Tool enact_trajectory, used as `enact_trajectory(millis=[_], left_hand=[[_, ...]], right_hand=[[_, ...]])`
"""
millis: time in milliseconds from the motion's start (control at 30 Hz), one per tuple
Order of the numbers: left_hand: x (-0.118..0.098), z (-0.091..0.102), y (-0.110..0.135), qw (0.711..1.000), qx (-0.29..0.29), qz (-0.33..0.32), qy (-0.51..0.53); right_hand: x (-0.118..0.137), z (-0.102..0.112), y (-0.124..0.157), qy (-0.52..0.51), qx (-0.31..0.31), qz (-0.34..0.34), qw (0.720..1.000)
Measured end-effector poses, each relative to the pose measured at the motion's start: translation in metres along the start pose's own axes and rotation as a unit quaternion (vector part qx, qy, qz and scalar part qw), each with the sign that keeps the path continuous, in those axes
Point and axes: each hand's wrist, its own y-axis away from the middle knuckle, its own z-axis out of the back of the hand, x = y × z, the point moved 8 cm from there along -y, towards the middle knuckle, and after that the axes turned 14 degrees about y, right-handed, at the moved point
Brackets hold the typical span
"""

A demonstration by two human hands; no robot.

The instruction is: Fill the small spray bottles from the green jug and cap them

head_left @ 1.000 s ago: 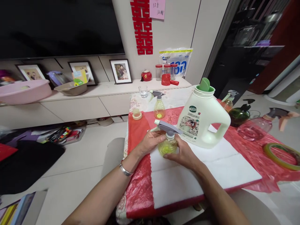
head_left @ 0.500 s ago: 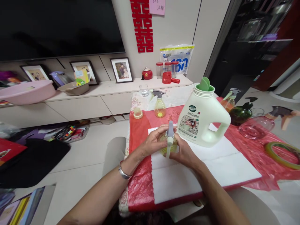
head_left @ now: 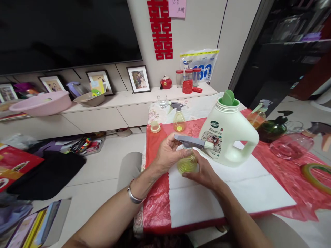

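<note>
A small ribbed spray bottle (head_left: 186,164) with yellowish liquid stands upright between my hands, over a white cloth (head_left: 201,203). My left hand (head_left: 168,153) grips its neck and collar, just under the grey spray head (head_left: 193,141), whose nozzle points right. My right hand (head_left: 204,170) is wrapped round the bottle's body from the right. Just beyond is a large pale green detergent jug (head_left: 230,134) with its mouth uncapped and a green spout showing inside. A second spray bottle (head_left: 179,121) with a little yellow liquid stands farther back, near a pale cap (head_left: 155,126).
Red plastic sheeting (head_left: 155,210) covers much of the table. A drinking glass (head_left: 162,101) stands at the back left. On the right are a dark green pump bottle (head_left: 271,130), a pink spray bottle (head_left: 291,146), an orange spray bottle (head_left: 257,117) and a tape roll (head_left: 317,177).
The spray head has turned on the bottle, its nozzle swinging from facing me to facing right. My left hand has shifted with it, while my right hand stays round the bottle. The view has shifted slightly left.
</note>
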Motion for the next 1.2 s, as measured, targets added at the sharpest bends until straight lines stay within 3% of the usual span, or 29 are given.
enact_trajectory(millis=[233, 333, 400, 500, 633, 733, 800, 1033, 1200], left_hand=[[-0.072, 0.002, -0.013, 0.986, -0.099, -0.1, 0.087], [-0.095, 0.015, -0.017, 0.979, -0.119, -0.119, 0.115], [-0.098, 0.031, -0.018, 0.973, -0.139, -0.133, 0.129], [-0.073, 0.062, -0.016, 0.963, -0.188, -0.127, 0.146], [0.011, 0.103, -0.003, 0.925, -0.315, -0.012, 0.214], [0.056, 0.11, 0.002, 0.912, -0.334, 0.016, 0.235], [0.074, 0.109, 0.003, 0.906, -0.344, 0.023, 0.246], [0.09, 0.101, 0.011, 0.912, -0.339, 0.07, 0.221], [0.086, 0.095, 0.039, 0.921, -0.327, 0.114, 0.175]], right_hand=[[-0.009, -0.005, 0.001, -0.002, 0.008, -0.011, 1.0], [-0.01, -0.006, 0.001, -0.003, 0.01, -0.01, 1.0], [-0.01, -0.006, 0.002, -0.002, 0.012, -0.009, 1.0], [-0.009, -0.005, 0.002, 0.001, 0.014, -0.008, 1.0], [-0.005, -0.003, 0.003, 0.008, 0.015, -0.013, 1.0], [-0.002, -0.001, 0.003, 0.015, 0.01, -0.023, 1.0], [-0.001, 0.0, 0.004, 0.019, 0.002, -0.031, 0.999], [-0.005, -0.004, 0.012, 0.023, -0.013, -0.074, 0.997], [-0.004, -0.004, 0.014, 0.02, -0.012, -0.092, 0.995]])
